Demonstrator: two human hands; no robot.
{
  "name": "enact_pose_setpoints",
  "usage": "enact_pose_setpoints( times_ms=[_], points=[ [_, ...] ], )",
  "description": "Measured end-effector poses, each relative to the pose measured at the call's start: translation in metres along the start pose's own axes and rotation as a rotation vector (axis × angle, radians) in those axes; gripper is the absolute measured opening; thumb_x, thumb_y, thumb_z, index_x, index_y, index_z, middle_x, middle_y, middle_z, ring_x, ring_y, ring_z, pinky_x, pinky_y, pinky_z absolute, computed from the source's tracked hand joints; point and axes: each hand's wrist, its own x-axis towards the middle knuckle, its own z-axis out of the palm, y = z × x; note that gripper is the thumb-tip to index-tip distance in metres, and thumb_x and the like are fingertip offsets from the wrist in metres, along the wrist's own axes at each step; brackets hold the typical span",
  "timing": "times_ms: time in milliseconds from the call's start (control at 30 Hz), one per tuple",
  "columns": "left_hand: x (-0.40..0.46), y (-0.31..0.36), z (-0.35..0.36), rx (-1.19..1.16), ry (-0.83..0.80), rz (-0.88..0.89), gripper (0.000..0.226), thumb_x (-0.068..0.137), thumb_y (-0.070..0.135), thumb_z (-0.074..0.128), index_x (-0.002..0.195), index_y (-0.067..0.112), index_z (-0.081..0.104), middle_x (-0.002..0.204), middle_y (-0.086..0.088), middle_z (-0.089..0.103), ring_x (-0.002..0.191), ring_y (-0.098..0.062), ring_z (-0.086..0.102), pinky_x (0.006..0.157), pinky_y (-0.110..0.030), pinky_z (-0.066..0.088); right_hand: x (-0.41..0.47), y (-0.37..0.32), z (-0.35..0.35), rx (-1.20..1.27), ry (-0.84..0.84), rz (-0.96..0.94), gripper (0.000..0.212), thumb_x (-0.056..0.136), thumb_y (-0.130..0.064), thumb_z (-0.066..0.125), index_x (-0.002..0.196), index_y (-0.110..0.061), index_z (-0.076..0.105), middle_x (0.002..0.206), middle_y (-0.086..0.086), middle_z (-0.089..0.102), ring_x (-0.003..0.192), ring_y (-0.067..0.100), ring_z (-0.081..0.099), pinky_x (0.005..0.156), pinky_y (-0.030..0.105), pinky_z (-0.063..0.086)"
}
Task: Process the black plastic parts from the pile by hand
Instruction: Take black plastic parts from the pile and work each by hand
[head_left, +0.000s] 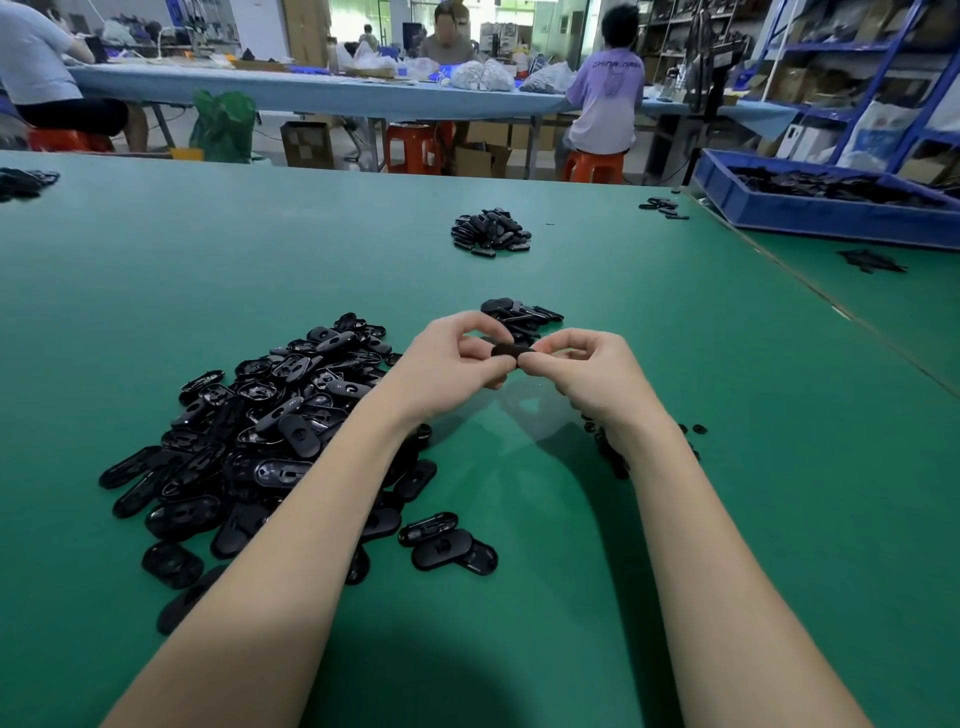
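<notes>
Above a green table (156, 270), left hand (447, 364) and right hand (587, 371) pinch one black plastic part (511, 351) between fingertips, just right of the big pile (270, 431). Working it looks underway; next likely setting it aside.

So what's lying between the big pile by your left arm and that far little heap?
Head view: bare green table between the big pile and far heap.

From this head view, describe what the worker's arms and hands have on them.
Nothing is worn: the left hand and right hand are bare, with no gloves, rings or watch visible. Both forearms are bare to the frame's bottom edge; no sleeve shows.
</notes>
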Motion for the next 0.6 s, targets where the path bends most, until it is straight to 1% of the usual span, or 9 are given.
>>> enact_pose_setpoints(
  times_ms=[67,133,200,267,300,367,400,467,600],
  points=[
    [-0.001,0.0,0.001,0.149,0.017,0.089,0.019,0.087,0.012,0.074,0.101,0.023,0.067,0.084,0.003,0.076,0.065,-0.005,0.065,0.068,-0.016,0.048,0.0,-0.001,-0.004,0.015,0.004,0.02,0.009,0.079,-0.023,0.082,0.082,-0.024,0.073,0.068,-0.006,0.061,0.045,0.0,0.046,0.049,0.016,0.036],
    [-0.002,-0.001,0.001,0.26,0.021,0.128,0.019,0.085,0.016,0.078,0.1,0.023,0.069,0.089,0.008,0.074,0.069,-0.007,0.066,0.067,-0.012,0.046,0.001,-0.001,-0.007,-0.022,-0.014,0.014,0.008,0.081,-0.024,0.079,0.086,-0.024,0.074,0.073,-0.004,0.068,0.051,0.002,0.054,0.053,0.016,0.041],
    [-0.001,-0.004,0.001,0.349,0.04,0.134,0.017,0.083,0.023,0.08,0.097,0.024,0.07,0.094,0.01,0.072,0.074,-0.013,0.066,0.065,-0.006,0.042,0.0,-0.001,-0.012,-0.138,-0.053,-0.002,0.008,0.083,-0.027,0.076,0.09,-0.027,0.074,0.078,-0.005,0.075,0.065,0.007,0.065,0.063,0.023,0.047],
    [0.003,-0.006,-0.002,0.393,0.092,0.112,0.016,0.083,0.026,0.08,0.096,0.025,0.072,0.097,0.009,0.071,0.074,-0.014,0.066,0.064,-0.002,0.038,0.002,-0.001,-0.019,-0.247,-0.058,-0.011,0.006,0.084,-0.029,0.075,0.089,-0.029,0.073,0.082,-0.009,0.075,0.076,0.009,0.068,0.065,0.025,0.047],
    [0.006,-0.007,-0.003,0.397,0.12,0.095,0.016,0.083,0.027,0.081,0.096,0.025,0.073,0.096,0.009,0.071,0.071,-0.011,0.064,0.063,-0.002,0.038,0.002,-0.002,-0.024,-0.282,-0.06,-0.01,0.005,0.084,-0.03,0.074,0.089,-0.03,0.073,0.083,-0.011,0.075,0.077,0.008,0.068,0.064,0.024,0.047],
    [0.014,-0.01,-0.005,0.401,0.176,0.065,0.017,0.082,0.029,0.081,0.097,0.026,0.074,0.092,0.009,0.07,0.066,0.001,0.058,0.064,-0.004,0.037,0.002,-0.004,-0.033,-0.314,-0.086,-0.011,0.003,0.085,-0.032,0.074,0.087,-0.03,0.074,0.085,-0.013,0.075,0.078,0.007,0.066,0.063,0.023,0.046],
    [0.019,-0.011,-0.006,0.407,0.201,0.051,0.017,0.082,0.031,0.081,0.097,0.026,0.074,0.091,0.01,0.07,0.067,0.003,0.056,0.068,-0.01,0.041,0.001,-0.005,-0.037,-0.315,-0.096,-0.013,0.003,0.085,-0.033,0.074,0.087,-0.031,0.074,0.085,-0.014,0.075,0.078,0.005,0.066,0.062,0.021,0.045],
    [0.033,-0.011,-0.005,0.419,0.24,0.025,0.018,0.083,0.033,0.079,0.098,0.028,0.072,0.089,0.011,0.07,0.073,-0.002,0.057,0.074,-0.023,0.044,0.001,-0.007,-0.042,-0.317,-0.085,-0.028,0.002,0.086,-0.034,0.073,0.086,-0.032,0.074,0.085,-0.016,0.074,0.076,0.001,0.064,0.056,0.014,0.042],
    [0.071,0.003,0.001,0.469,0.258,-0.032,0.008,0.086,0.032,0.074,0.091,0.033,0.068,0.086,0.012,0.068,0.086,-0.013,0.063,0.071,-0.026,0.048,0.003,-0.007,-0.042,-0.362,-0.028,-0.067,0.002,0.087,-0.031,0.072,0.088,-0.031,0.074,0.087,-0.017,0.073,0.079,-0.002,0.065,0.053,0.008,0.041]
  ],
)
